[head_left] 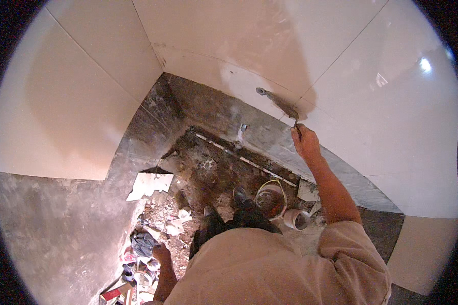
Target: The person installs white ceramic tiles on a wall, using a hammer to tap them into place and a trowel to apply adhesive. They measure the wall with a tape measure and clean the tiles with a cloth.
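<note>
I see the right hand (305, 142) closed around the handle of a trowel (282, 104), held up in front of the pale tiled wall (371, 112) close to its lower edge. The blade slants up and left; a small grey round shape (261, 91) shows at its tip, and I can't tell if the blade touches the tiles. The left hand (162, 252) hangs low beside a dark bag (144, 244) amid rubble; from here I can't make out whether its fingers grip anything. Down by the shoes (240, 193) I see a bucket (272, 188), with a smaller white tub (289, 218) just beside it. A broken white tile (151, 185) lies further left.
</note>
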Demonstrator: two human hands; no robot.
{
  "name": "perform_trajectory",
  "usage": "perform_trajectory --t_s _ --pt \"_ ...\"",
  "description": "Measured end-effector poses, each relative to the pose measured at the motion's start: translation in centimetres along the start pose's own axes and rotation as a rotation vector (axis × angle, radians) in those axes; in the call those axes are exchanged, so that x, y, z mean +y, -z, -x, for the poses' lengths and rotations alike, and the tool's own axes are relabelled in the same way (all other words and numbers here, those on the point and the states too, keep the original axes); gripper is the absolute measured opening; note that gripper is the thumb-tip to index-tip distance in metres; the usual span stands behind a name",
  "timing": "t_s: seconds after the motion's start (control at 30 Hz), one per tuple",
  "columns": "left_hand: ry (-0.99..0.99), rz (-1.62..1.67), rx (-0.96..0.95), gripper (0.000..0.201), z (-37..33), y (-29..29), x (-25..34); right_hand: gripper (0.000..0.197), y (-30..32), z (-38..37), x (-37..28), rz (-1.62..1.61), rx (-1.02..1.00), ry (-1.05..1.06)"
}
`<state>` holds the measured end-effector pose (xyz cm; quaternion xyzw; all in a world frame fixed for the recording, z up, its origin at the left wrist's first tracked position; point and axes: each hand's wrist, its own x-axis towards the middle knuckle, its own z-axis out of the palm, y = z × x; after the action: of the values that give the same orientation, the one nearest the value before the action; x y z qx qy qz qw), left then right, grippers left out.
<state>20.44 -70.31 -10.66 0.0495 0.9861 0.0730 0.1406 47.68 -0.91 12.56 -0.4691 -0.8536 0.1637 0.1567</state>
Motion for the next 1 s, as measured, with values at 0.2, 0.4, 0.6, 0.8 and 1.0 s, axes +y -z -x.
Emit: perform_trajectory --t_s 0.2,0.4,0.6,0.8,1.0 --pt "0.053 0.097 0.004 0.044 2.9 -0.1 3.6 0.031 -0.7 2.6 0.9 0.003 0.028 -0.093" --pt "0.007 0.209 0.058 0.044 1.7 -2.7 2.8 0.032 0.2 0.1 -0.4 -0.057 0.020 0.030" --pt "0.122 0.334 0.061 0.041 1.7 -0.9 6.4 0.036 0.3 1.6 0.2 -0.113 0.051 -0.017" --pt "0.108 0.210 0.054 0.029 2.0 -3.3 3.7 0.034 -0.3 0.2 -0.8 0.001 0.152 0.106" --pt "0.239 0.285 0.017 0.027 3.5 -2.7 5.4 0.036 -0.3 1.0 -1.3 -0.076 0.232 0.080"
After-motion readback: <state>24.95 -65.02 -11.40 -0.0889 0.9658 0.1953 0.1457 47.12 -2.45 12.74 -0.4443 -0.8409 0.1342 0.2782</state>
